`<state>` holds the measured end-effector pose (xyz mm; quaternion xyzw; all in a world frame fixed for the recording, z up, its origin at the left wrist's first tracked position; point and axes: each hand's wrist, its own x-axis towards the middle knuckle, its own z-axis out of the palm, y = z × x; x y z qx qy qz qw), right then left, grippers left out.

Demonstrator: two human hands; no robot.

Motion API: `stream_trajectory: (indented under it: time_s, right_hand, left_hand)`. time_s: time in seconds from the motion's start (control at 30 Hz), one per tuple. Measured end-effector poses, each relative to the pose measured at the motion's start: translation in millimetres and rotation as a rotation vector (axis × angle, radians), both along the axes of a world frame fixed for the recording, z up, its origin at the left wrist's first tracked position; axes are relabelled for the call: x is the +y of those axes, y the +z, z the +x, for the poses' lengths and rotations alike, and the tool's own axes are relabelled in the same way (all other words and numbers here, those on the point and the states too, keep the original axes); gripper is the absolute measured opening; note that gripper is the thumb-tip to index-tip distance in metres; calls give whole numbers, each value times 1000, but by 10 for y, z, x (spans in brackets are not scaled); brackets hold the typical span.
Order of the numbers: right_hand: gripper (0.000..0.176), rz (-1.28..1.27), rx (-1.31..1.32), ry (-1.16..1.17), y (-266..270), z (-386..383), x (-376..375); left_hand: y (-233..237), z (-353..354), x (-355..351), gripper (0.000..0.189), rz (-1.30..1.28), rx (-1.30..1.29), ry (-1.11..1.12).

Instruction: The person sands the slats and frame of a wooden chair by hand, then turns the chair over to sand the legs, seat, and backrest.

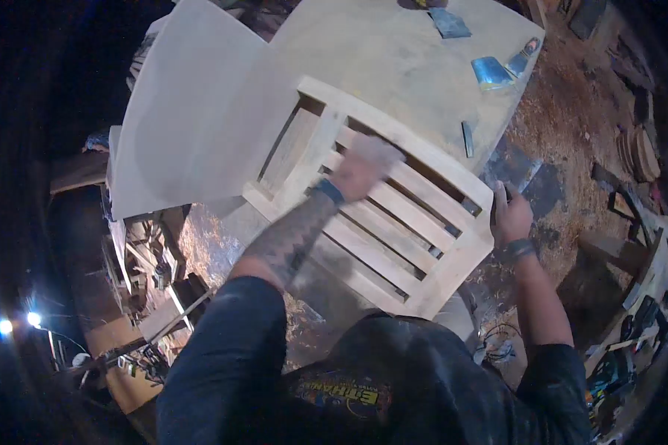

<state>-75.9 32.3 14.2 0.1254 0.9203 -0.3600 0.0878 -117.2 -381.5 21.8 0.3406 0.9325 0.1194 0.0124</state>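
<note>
Slatted wooden frame lies on the worktop, overhanging its near edge. Left hand rests on the frame's slats, blurred; its finger state cannot be told. Right hand: fingers clenched on the frame's right corner.

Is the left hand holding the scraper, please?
No, the scraper lies on the table, while the left hand rests on the slatted wooden frame.

Dim, bluish light; the tabletop at upper centre is brightest. Two small lamps glare at lower left. Fisheye bending and black vignette ring the edges. The left hand is motion-blurred.
</note>
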Motion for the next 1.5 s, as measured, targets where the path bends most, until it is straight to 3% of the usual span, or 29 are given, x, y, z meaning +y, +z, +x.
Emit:
stream_trajectory:
  time_s: [0.03, 0.07, 0.13, 0.23, 0.33, 0.37, 0.47, 0.5, 0.6, 0.63, 0.73, 0.77, 0.87, 0.9, 1.03, 1.13, 1.27, 1.4, 1.43, 1.5]
  right_hand:
    - [56, 42, 20, 5, -69, -40, 15]
    - [55, 85, 36, 0, -195, -40, 37]
    - [56, 105, 33, 8, -245, -14, 56]
    - [56, 75, 6, 18, -135, 32, 20]
    - [55, 130, 55, -2, -175, 0, 21]
    - [55, 143, 81, 6, -246, 4, 45]
    - [54, 101, 83, 23, -226, -16, 35]
    - [53, 78, 70, 30, -188, -21, 43]
    - [52, 109, 58, 6, -132, 3, 13]
    - [52, 108, 65, 11, -127, 3, 27]
    - [50, 91, 83, 23, -137, -40, 19]
    - [49, 86, 79, 16, -160, -27, 28]
    - [50, 89, 71, -6, -97, 53, -2]
    - [50, 86, 84, -14, -32, 11, -34]
    - [51, 20, 19, 3, 66, -31, -74]
    - [51, 74, 38, 20, -47, -4, -15]
    - [52, 100, 99, 37, -59, 14, -26]
    - [53, 81, 138, 40, -114, 0, -1]
    - [53, 102, 114, 33, -112, 33, 38]
    - [54, 131, 72, 38, -120, 4, 3]
  left_hand:
    - [534, 75, 353, 42, -72, -322, 14]
    - [388, 342, 349, 45, 133, -115, -14]
    - [203, 103, 73, 44, 128, -138, -182]
    - [512, -269, -323, 44, 148, -295, 119]
    - [128, -113, -153, 39, 67, 36, 7]
    - [303, -4, 136, 33, 54, -46, -2]
    - [232, 18, 134, 35, 217, -8, -241]
    - [232, -171, -20, 43, 56, -183, -259]
    - [183, -210, -385, 48, 15, -82, 42]
    - [104, -59, -187, 49, -164, 115, 74]
    - [308, 329, 83, 46, 64, -79, -34]
    - [179, 128, -62, 47, -91, -188, -164]
    - [241, -64, -536, 47, 47, -144, 192]
    - [315, -8, -417, 47, -54, -3, 102]
    - [331, 239, -54, 47, 24, -65, -27]
    - [346, -162, -414, 48, 87, -173, 13]
    - [327, 132, -185, 43, 10, -33, 21]
    - [718, -98, -472, 42, 225, -432, 166]
    - [659, -60, -481, 44, 240, -388, 167]
    - [562, 145, -222, 45, -36, -223, 94]
